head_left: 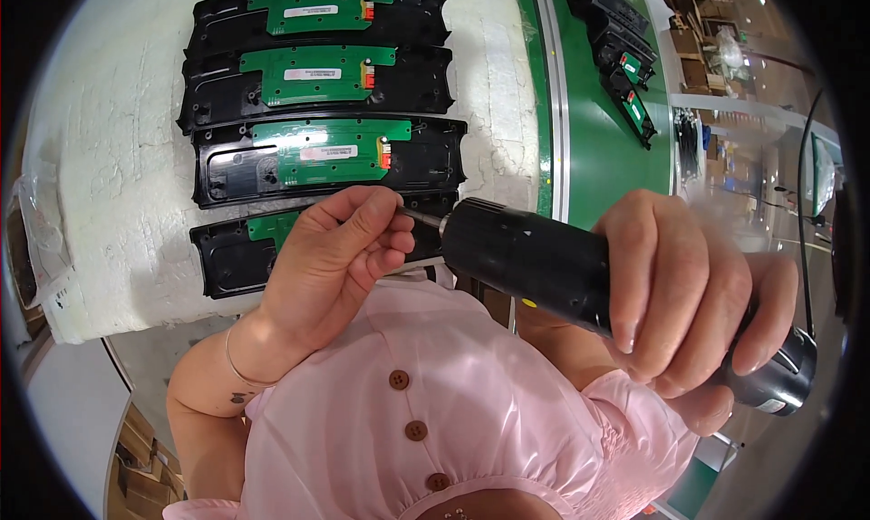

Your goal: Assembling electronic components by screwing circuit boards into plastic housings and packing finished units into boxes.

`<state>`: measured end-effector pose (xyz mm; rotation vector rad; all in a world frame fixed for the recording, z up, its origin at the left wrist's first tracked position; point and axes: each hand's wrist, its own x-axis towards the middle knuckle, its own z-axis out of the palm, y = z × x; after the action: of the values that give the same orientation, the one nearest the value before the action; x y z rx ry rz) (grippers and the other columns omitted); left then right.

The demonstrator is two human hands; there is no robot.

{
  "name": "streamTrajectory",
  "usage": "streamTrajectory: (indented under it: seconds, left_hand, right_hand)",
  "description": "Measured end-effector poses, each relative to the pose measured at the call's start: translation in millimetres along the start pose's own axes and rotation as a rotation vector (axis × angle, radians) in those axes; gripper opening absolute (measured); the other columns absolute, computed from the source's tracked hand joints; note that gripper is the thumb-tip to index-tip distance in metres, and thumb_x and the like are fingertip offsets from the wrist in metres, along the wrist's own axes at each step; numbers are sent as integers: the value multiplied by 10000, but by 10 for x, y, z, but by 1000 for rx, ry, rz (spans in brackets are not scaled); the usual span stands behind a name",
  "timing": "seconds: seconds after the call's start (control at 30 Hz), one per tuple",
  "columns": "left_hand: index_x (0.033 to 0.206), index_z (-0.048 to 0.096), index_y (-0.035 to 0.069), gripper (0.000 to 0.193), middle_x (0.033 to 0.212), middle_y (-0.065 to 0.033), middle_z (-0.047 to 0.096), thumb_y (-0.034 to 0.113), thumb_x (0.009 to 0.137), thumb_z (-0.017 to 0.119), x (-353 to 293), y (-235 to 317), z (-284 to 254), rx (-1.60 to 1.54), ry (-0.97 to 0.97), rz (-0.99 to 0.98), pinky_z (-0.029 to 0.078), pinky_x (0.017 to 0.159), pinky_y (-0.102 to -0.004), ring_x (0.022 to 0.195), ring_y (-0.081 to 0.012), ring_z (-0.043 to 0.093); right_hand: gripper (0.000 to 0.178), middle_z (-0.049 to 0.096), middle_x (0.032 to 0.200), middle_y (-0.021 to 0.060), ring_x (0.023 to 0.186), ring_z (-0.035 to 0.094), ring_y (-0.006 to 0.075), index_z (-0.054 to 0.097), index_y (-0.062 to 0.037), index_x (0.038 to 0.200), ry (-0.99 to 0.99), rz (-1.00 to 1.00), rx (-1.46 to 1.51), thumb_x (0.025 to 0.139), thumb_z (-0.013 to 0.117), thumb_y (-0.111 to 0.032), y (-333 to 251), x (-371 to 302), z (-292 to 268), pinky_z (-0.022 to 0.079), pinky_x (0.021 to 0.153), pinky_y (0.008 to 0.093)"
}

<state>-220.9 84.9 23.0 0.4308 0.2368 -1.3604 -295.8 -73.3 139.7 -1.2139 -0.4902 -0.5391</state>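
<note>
My right hand [675,284] wraps round a black electric screwdriver [530,255], held almost level and pointing left. Its thin metal bit reaches the fingertips of my left hand [349,235]. Thumb and forefinger of that hand are pinched together at the bit's tip; whatever is between them is too small to make out. Beneath my left hand lies the nearest black plastic housing [231,259], its green circuit board [265,227] partly covered by the hand. Just beyond, a second housing [231,174] carries a green board [294,162] with a white label and a red-orange connector.
Two more housings with boards [313,74] lie farther back on the white foam block [109,139]. To the right runs a green conveyor belt [589,158] with metal edging, bearing several black parts [621,31]. A cable [805,158] hangs at the far right.
</note>
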Motion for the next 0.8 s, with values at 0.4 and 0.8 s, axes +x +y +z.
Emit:
streamTrajectory:
  seconds: [0.4, 0.8]
  left_hand:
    - [1173, 409, -69, 365, 1013, -187, 571, 202, 937, 345, 57, -57, 241, 56, 95, -158, 500, 798, -274, 890, -250, 601]
    - [955, 523, 2, 161, 877, -128, 605, 138, 889, 468, -43, 52, -60, 251, -71, -92, 512, 666, -243, 800, -195, 616]
  right_hand:
    - [256, 397, 534, -5, 450, 386, 115, 445, -50, 949, 277, 67, -341, 716, 432, -157, 442, -29, -254, 341, 509, 292]
    - [194, 378, 547, 38, 453, 338, 128, 434, -25, 878, 267, 163, -321, 697, 412, -93, 649, 10, -439, 330, 489, 297]
